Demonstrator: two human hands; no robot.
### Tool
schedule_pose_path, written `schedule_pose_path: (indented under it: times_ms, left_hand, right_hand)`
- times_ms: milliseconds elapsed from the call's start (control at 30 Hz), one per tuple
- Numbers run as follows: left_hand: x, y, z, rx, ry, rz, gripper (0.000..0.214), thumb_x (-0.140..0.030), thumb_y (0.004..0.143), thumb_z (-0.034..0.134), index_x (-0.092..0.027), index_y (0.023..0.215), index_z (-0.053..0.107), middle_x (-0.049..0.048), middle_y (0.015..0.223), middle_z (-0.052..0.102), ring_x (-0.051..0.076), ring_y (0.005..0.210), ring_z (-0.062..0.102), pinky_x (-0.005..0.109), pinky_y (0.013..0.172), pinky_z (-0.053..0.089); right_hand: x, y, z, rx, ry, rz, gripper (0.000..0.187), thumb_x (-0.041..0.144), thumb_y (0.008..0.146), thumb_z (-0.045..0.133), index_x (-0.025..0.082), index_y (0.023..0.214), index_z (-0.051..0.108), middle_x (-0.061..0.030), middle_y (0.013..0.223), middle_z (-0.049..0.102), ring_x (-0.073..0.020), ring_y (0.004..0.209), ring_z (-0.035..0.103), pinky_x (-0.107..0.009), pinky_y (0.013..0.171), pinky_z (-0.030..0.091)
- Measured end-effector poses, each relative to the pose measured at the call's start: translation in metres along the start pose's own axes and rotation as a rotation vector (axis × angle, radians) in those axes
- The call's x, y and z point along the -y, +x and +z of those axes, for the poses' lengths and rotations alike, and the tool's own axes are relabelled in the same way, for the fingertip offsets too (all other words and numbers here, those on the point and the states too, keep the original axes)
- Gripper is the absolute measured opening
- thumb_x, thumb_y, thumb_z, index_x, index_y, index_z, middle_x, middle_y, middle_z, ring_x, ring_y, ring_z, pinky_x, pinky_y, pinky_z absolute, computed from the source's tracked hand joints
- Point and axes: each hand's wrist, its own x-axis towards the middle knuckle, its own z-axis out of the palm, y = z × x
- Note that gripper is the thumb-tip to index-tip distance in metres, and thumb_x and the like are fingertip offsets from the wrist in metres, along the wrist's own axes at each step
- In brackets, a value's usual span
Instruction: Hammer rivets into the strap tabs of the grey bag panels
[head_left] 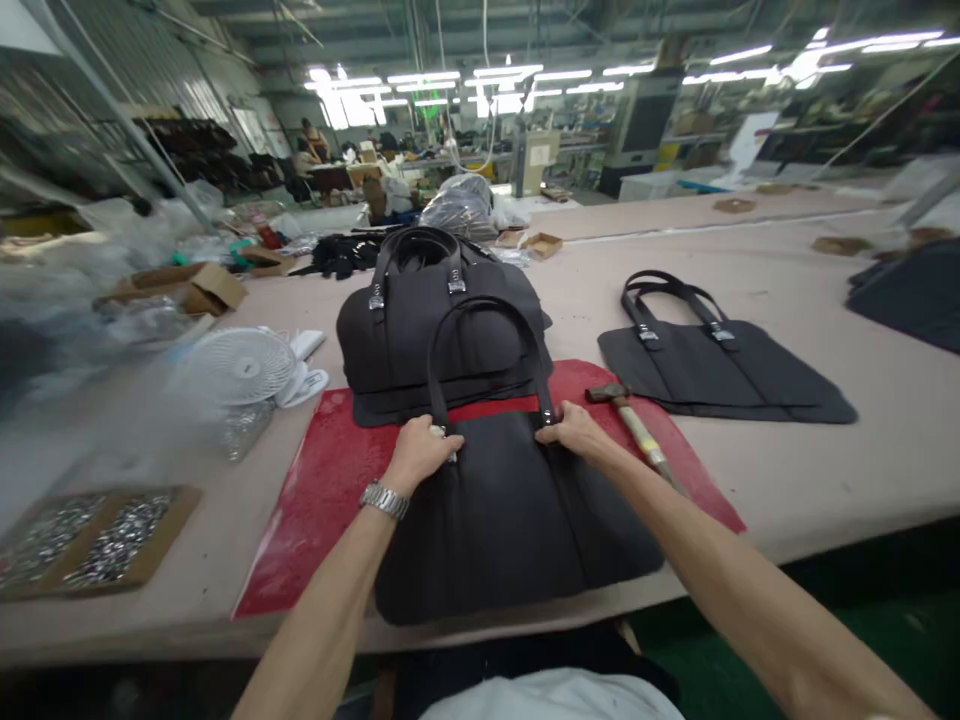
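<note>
A black handbag panel (502,510) with a looped handle (486,305) lies flat in front of me, its lower edge near the table's front edge. My left hand (422,448) is closed on the panel's top edge at the left handle base, thumb over the metal fitting. At the right handle base my right hand (576,430) pinches the same edge. A hammer (637,425) with a taped handle rests just right of my right hand, partly behind my forearm. Under the panel spreads a red mat (330,480). Beyond it is a stack of similar black panels (435,330) with handles.
Another black panel (720,370) with handles lies at the right. On the left stand a white fan (244,365) and a cardboard tray (142,575) of small metal parts. Farther back are an opened carton (187,285) and a plastic-wrapped bundle (459,208).
</note>
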Motion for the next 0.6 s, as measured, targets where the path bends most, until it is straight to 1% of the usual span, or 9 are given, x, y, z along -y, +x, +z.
schedule_pose_path:
  times_ms: [67, 167, 233, 300, 367, 467, 533, 600]
  left_hand:
    - [-0.012, -0.015, -0.024, -0.020, 0.010, 0.073, 0.028, -0.038, 0.068, 0.075, -0.015, 0.069, 0.060, 0.0031, 0.068, 0.063, 0.014, 0.058, 0.052, 0.024, 0.051, 0.030]
    - [-0.025, -0.035, -0.055, -0.071, 0.067, 0.149, 0.032, -0.044, 0.069, 0.074, -0.016, 0.069, 0.060, 0.0013, 0.067, 0.061, 0.014, 0.059, 0.053, 0.024, 0.051, 0.030]
    - [-0.027, -0.043, -0.070, -0.095, 0.071, 0.164, 0.033, -0.046, 0.069, 0.074, -0.016, 0.069, 0.060, 0.0004, 0.065, 0.060, 0.014, 0.059, 0.054, 0.024, 0.051, 0.031]
    - [-0.022, -0.049, -0.079, -0.097, 0.023, 0.161, 0.035, -0.048, 0.070, 0.074, -0.016, 0.069, 0.059, -0.0002, 0.064, 0.060, 0.014, 0.058, 0.054, 0.024, 0.050, 0.031]
    - [-0.014, -0.052, -0.082, -0.085, -0.058, 0.125, 0.037, -0.049, 0.069, 0.074, -0.016, 0.068, 0.057, -0.0007, 0.062, 0.059, 0.014, 0.055, 0.053, 0.023, 0.048, 0.031]
    - [0.003, -0.052, -0.075, -0.047, -0.182, 0.001, 0.041, -0.052, 0.066, 0.075, -0.016, 0.068, 0.056, -0.0019, 0.055, 0.056, 0.013, 0.047, 0.049, 0.023, 0.044, 0.031]
    - [0.013, -0.049, -0.066, -0.009, -0.234, -0.077, 0.044, -0.055, 0.065, 0.075, -0.016, 0.070, 0.057, -0.0022, 0.052, 0.054, 0.013, 0.044, 0.048, 0.023, 0.042, 0.031]
    - [0.020, -0.047, -0.057, 0.022, -0.255, -0.095, 0.046, -0.058, 0.066, 0.074, -0.016, 0.070, 0.057, -0.0019, 0.052, 0.054, 0.013, 0.044, 0.047, 0.023, 0.042, 0.032]
  right_hand:
    - [0.000, -0.007, -0.011, 0.059, 0.108, -0.070, 0.038, 0.037, 0.062, 0.074, 0.016, 0.085, 0.052, -0.0026, 0.080, 0.062, -0.0189, 0.073, 0.058, -0.027, 0.058, 0.040]
    - [0.008, -0.022, -0.029, 0.128, 0.245, -0.187, 0.041, 0.036, 0.062, 0.073, 0.017, 0.092, 0.054, 0.0003, 0.083, 0.062, -0.0161, 0.072, 0.058, -0.026, 0.061, 0.043]
    - [0.022, -0.033, -0.040, 0.103, 0.290, -0.254, 0.044, 0.038, 0.062, 0.075, 0.017, 0.094, 0.055, 0.0003, 0.085, 0.062, -0.0157, 0.072, 0.057, -0.026, 0.062, 0.043]
    - [0.040, -0.047, -0.052, 0.017, 0.264, -0.312, 0.045, 0.041, 0.061, 0.077, 0.017, 0.091, 0.056, 0.0006, 0.082, 0.061, -0.0155, 0.071, 0.055, -0.027, 0.062, 0.041]
    - [0.061, -0.064, -0.064, -0.072, 0.178, -0.367, 0.043, 0.041, 0.059, 0.079, 0.018, 0.085, 0.055, 0.0023, 0.077, 0.059, -0.0147, 0.068, 0.053, -0.026, 0.061, 0.037]
    - [0.086, -0.081, -0.074, -0.139, 0.038, -0.434, 0.041, 0.040, 0.058, 0.079, 0.019, 0.078, 0.050, 0.0048, 0.069, 0.054, -0.0130, 0.064, 0.049, -0.026, 0.057, 0.033]
    - [0.095, -0.081, -0.075, -0.149, -0.032, -0.450, 0.041, 0.041, 0.057, 0.078, 0.019, 0.076, 0.049, 0.0050, 0.067, 0.052, -0.0126, 0.062, 0.047, -0.026, 0.056, 0.031]
    - [0.094, -0.074, -0.072, -0.142, -0.091, -0.427, 0.042, 0.044, 0.056, 0.078, 0.020, 0.075, 0.048, 0.0042, 0.067, 0.052, -0.0133, 0.061, 0.047, -0.026, 0.054, 0.029]
